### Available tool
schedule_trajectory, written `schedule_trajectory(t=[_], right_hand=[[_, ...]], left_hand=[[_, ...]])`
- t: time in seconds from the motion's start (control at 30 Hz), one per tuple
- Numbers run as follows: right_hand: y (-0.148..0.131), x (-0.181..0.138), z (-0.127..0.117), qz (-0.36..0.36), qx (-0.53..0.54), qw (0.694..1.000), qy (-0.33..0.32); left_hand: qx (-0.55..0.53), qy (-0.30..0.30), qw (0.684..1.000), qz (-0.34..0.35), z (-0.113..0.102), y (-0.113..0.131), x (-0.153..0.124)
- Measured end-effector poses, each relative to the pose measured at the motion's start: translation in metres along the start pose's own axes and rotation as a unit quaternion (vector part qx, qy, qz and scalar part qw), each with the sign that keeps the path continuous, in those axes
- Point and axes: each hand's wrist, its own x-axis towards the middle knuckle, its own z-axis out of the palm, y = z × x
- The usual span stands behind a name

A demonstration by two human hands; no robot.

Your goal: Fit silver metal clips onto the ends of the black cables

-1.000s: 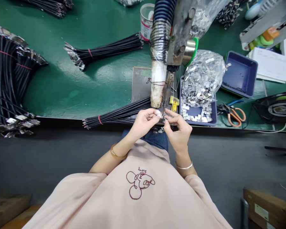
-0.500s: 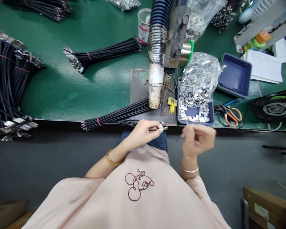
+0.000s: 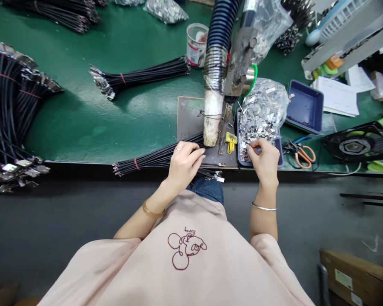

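Note:
My left hand (image 3: 185,163) is over the right part of a bundle of black cables (image 3: 147,159) tied with a red band. Its thumb and forefinger come together at the cables, closed on what looks like one black cable. Below, cable ends with silver metal connectors (image 3: 218,176) stick out past the table edge. My right hand (image 3: 265,159) reaches into the blue tray (image 3: 280,158) of small silver connector pieces (image 3: 244,155). Its thumb and forefinger are pinched on a small metal piece, partly hidden by the fingertips.
A soldering iron (image 3: 226,127) and a white-tipped hose (image 3: 213,114) hang over the dark board (image 3: 188,114). Orange-handled pliers (image 3: 305,156), a fan (image 3: 354,145) and another blue tray (image 3: 306,104) are to the right. More cable bundles (image 3: 11,102) lie left.
My left hand has let go of the cable end with the connector and moved up onto the bundle. My right hand has moved forward into the tray of connector pieces.

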Motion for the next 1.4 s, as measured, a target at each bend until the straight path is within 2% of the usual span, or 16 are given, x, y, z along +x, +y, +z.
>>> schedule_trajectory(t=[0.1,0.3,0.43,0.57,0.7,0.8,0.93,1.0,1.07,1.13,1.23,1.33,1.4], right_hand=[[0.001,0.011,0.001,-0.033,-0.021,0.997,-0.061],[0.001,0.011,-0.012,-0.009,-0.107,0.990,-0.096],[0.002,0.002,-0.014,-0.041,-0.128,0.987,-0.092],[0.002,-0.003,-0.009,-0.043,-0.141,0.987,-0.058],[0.004,-0.007,-0.007,-0.045,-0.038,0.998,-0.006],[0.000,-0.012,-0.010,-0.008,0.090,0.995,0.041],[-0.019,-0.026,-0.015,0.088,0.304,0.947,0.049],[-0.033,-0.036,-0.014,0.098,0.366,0.924,0.045],[-0.047,-0.047,-0.011,0.078,0.382,0.920,0.049],[-0.060,-0.058,-0.003,0.039,0.342,0.936,0.075],[-0.073,-0.069,0.011,-0.012,0.304,0.948,0.090],[-0.076,-0.074,0.025,0.012,0.353,0.934,0.052],[-0.076,-0.074,0.031,0.040,0.398,0.916,0.016]], left_hand=[[0.106,-0.012,0.994,0.032,0.009,-0.019,0.010],[0.025,-0.041,0.996,0.074,0.009,-0.044,0.030],[0.006,-0.061,0.993,0.103,0.003,-0.043,0.026],[0.037,-0.041,0.991,0.122,0.004,-0.030,0.010],[0.078,-0.055,0.987,0.129,0.009,-0.017,-0.004],[0.055,-0.077,0.988,0.123,0.009,-0.010,-0.006],[-0.001,-0.090,0.987,0.131,0.006,-0.001,-0.004],[-0.027,-0.081,0.987,0.136,0.008,0.004,-0.002],[-0.057,-0.067,0.987,0.134,0.012,0.010,-0.002],[-0.098,-0.059,0.987,0.111,0.015,0.014,-0.003],[-0.185,-0.081,0.979,0.000,0.013,0.020,-0.004],[-0.278,-0.128,0.944,-0.119,0.008,0.023,-0.002],[-0.312,-0.150,0.926,-0.151,0.005,0.024,-0.001]])
